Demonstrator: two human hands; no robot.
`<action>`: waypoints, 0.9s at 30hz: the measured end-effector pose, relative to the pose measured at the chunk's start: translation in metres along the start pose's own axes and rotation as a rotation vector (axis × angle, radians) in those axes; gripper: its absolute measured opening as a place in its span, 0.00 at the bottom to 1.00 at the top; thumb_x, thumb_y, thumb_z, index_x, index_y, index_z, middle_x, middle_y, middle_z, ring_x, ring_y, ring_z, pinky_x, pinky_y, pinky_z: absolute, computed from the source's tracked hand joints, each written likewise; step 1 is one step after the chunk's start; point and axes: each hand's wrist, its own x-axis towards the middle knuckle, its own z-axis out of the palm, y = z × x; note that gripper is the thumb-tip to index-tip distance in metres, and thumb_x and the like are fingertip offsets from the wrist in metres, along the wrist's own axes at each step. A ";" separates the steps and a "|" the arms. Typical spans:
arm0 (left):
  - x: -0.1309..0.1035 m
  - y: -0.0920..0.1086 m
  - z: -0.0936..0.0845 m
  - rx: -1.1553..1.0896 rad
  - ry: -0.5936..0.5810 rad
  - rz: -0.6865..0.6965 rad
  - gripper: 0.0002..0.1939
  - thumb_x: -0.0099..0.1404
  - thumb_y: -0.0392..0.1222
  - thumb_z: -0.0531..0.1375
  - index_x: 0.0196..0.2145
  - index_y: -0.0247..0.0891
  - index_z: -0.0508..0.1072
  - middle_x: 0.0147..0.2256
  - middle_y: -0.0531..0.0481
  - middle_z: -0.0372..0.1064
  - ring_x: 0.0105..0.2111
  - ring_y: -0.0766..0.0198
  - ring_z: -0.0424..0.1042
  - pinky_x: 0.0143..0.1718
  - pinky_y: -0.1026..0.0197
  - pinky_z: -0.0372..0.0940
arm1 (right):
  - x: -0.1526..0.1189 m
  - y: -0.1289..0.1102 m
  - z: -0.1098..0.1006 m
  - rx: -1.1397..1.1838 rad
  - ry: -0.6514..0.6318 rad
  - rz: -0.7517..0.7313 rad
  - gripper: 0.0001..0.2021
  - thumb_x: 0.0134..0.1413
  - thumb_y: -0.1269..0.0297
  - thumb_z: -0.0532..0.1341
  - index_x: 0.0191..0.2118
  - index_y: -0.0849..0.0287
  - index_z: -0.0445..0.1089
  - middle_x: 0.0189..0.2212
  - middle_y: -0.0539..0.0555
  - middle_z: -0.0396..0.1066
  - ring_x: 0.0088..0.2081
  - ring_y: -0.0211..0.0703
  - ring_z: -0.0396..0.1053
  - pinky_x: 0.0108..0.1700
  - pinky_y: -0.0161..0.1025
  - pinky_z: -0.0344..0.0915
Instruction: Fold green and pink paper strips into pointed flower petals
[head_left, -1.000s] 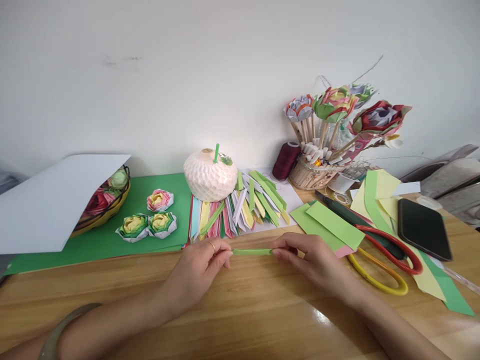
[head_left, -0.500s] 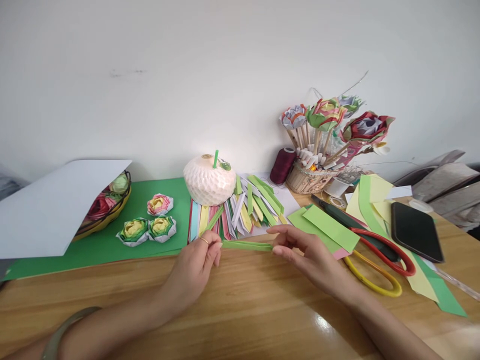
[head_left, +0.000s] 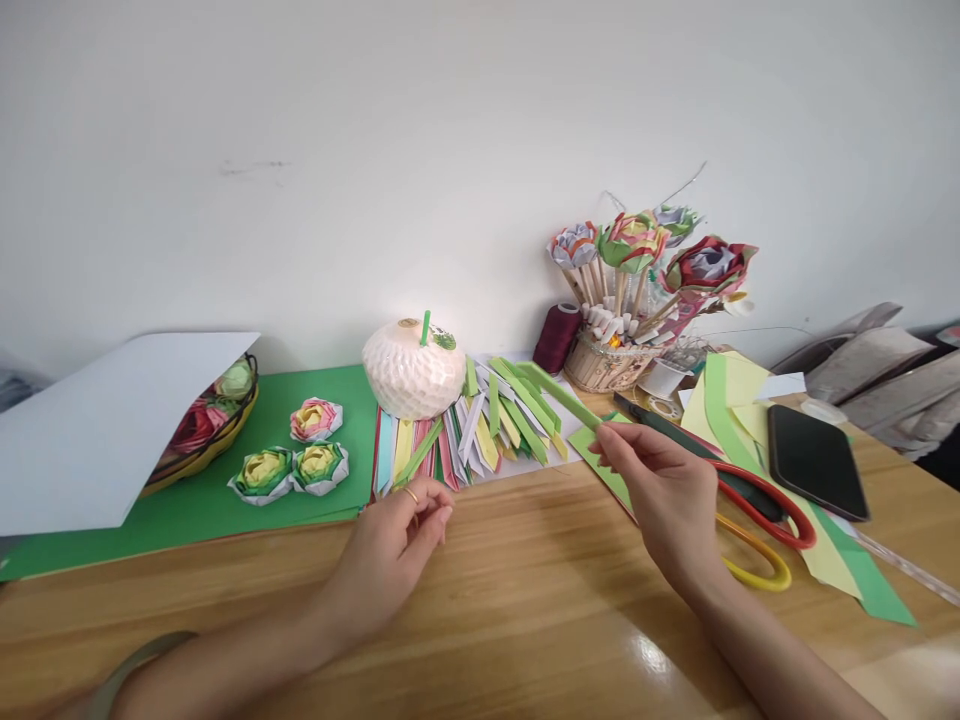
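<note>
Green folded strip is slanting above the paper pile's right side; right hand is pinching its near end between thumb and fingertips; left hand is curling loosely, apparently empty, over the wooden table; no lettering is reading clearly.

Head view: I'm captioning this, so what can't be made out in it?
All in the head view:
Basket, inside: partly hidden by the white sheet.
Yellow handle, left part: behind the right hand.
Bracelet: cut off by the bottom edge.
Round sticker on the white ornament: too small to read.
</note>
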 end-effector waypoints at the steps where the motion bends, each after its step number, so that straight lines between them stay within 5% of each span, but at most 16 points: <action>1: 0.000 0.000 0.000 0.001 -0.009 0.011 0.09 0.67 0.42 0.49 0.33 0.40 0.66 0.23 0.55 0.64 0.25 0.65 0.65 0.29 0.64 0.59 | 0.001 0.002 0.003 0.012 -0.001 0.012 0.16 0.55 0.52 0.58 0.36 0.60 0.74 0.29 0.55 0.75 0.30 0.44 0.72 0.34 0.40 0.70; 8: -0.002 0.001 0.001 0.023 -0.028 0.075 0.10 0.66 0.42 0.49 0.31 0.39 0.67 0.22 0.55 0.65 0.24 0.66 0.66 0.28 0.65 0.61 | 0.010 0.010 0.002 -0.040 -0.217 -0.098 0.23 0.56 0.57 0.55 0.56 0.62 0.64 0.48 0.60 0.72 0.46 0.47 0.73 0.47 0.45 0.70; 11: -0.002 0.001 0.001 0.039 -0.037 0.095 0.09 0.66 0.41 0.50 0.30 0.40 0.68 0.22 0.55 0.66 0.24 0.66 0.67 0.27 0.66 0.61 | 0.021 0.011 -0.023 -0.678 -0.132 -0.119 0.17 0.61 0.57 0.51 0.50 0.56 0.68 0.46 0.55 0.74 0.43 0.44 0.74 0.44 0.41 0.70; 14: -0.002 0.001 0.001 0.062 -0.047 0.125 0.10 0.66 0.40 0.50 0.30 0.40 0.68 0.22 0.55 0.67 0.24 0.67 0.67 0.28 0.66 0.61 | 0.029 0.013 -0.045 -0.926 -0.110 -0.064 0.14 0.57 0.56 0.56 0.42 0.57 0.73 0.42 0.59 0.75 0.43 0.58 0.72 0.37 0.49 0.67; 21: -0.003 0.004 0.000 0.131 -0.056 0.208 0.09 0.66 0.39 0.51 0.30 0.40 0.69 0.22 0.55 0.68 0.23 0.67 0.68 0.28 0.66 0.61 | 0.027 0.017 -0.043 -1.177 -0.268 -0.038 0.06 0.53 0.62 0.61 0.33 0.58 0.72 0.36 0.59 0.75 0.41 0.57 0.71 0.29 0.40 0.60; 27: -0.003 0.003 -0.001 0.199 -0.024 0.262 0.08 0.66 0.36 0.51 0.31 0.40 0.68 0.23 0.56 0.69 0.24 0.67 0.69 0.29 0.66 0.62 | 0.027 0.012 -0.046 -1.240 -0.167 -0.043 0.12 0.58 0.70 0.53 0.26 0.59 0.70 0.24 0.59 0.73 0.30 0.54 0.72 0.25 0.39 0.56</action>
